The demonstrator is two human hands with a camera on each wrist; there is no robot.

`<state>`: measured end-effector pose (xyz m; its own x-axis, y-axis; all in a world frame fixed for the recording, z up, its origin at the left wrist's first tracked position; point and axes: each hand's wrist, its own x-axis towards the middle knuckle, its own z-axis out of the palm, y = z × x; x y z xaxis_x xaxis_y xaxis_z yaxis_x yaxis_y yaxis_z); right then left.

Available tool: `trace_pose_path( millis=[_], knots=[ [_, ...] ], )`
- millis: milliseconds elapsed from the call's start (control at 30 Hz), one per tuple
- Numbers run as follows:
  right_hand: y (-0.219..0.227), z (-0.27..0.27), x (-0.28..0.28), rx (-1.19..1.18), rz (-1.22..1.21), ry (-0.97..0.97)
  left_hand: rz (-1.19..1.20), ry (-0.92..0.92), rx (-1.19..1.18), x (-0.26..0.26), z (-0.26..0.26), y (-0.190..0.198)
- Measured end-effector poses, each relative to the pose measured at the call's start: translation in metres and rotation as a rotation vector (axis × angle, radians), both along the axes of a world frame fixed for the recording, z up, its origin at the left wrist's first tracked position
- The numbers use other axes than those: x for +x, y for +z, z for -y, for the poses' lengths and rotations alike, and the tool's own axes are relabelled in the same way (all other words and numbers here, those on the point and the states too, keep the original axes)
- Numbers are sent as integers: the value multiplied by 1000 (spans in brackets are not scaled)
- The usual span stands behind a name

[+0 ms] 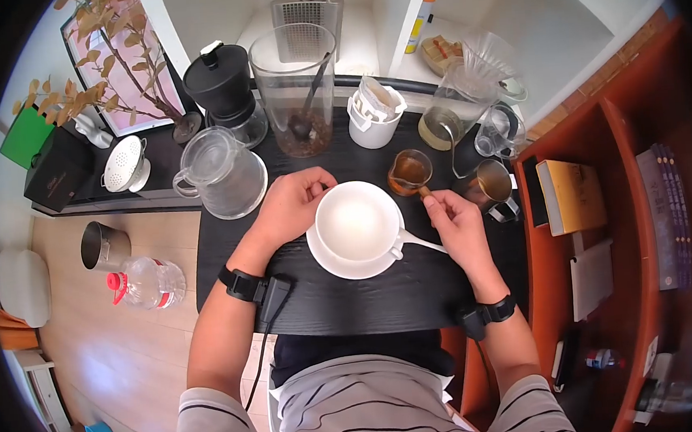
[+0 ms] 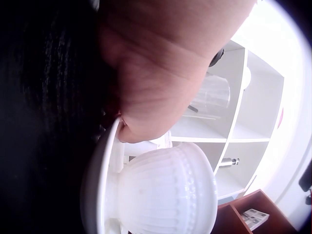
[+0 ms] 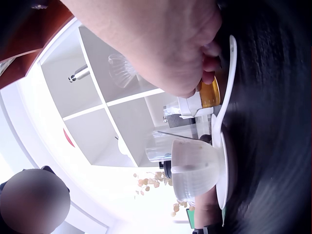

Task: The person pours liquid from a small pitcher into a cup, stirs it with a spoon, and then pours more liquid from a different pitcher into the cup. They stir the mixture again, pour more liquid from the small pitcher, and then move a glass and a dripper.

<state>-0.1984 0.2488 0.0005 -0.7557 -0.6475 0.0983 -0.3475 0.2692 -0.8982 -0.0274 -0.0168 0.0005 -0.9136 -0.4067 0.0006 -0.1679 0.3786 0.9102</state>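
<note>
In the head view a white cup (image 1: 355,222) stands on a white saucer (image 1: 350,271) on the black table. My left hand (image 1: 290,206) grips the saucer's far left rim; the left wrist view has that hand (image 2: 161,83) right at the rim beside the ribbed cup (image 2: 165,190). A white spoon (image 1: 423,241) lies on the saucer, its handle reaching right. My right hand (image 1: 459,222) pinches the short handle of a small glass jug (image 1: 410,172) of amber liquid. In the right wrist view, fingers partly hide the jug (image 3: 210,93).
Along the back stand a glass carafe (image 1: 221,173), a black grinder (image 1: 222,88), a tall glass canister (image 1: 294,90) and a white cup with a drip bag (image 1: 375,116). A metal pitcher (image 1: 490,184) stands beyond my right hand. A brown bookshelf (image 1: 621,194) borders the right.
</note>
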Motion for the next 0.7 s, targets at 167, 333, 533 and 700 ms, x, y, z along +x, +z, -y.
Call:
trace_pose_path(
  millis=[167, 333, 533, 700],
  knots=[
    [-4, -1, -2, -4, -6, -14, -25, -14, -51, 1, 0, -2],
    [-1, -1, -3, -9, 49, -22, -30, -13, -29, 2, 0, -2],
    [12, -2, -3, -11, 109, -11, -17, -8, -24, 2, 0, -2],
    [38, 6, 4, -53, 105, 3, -19, -1, 3, 2, -2, -4]
  ],
)
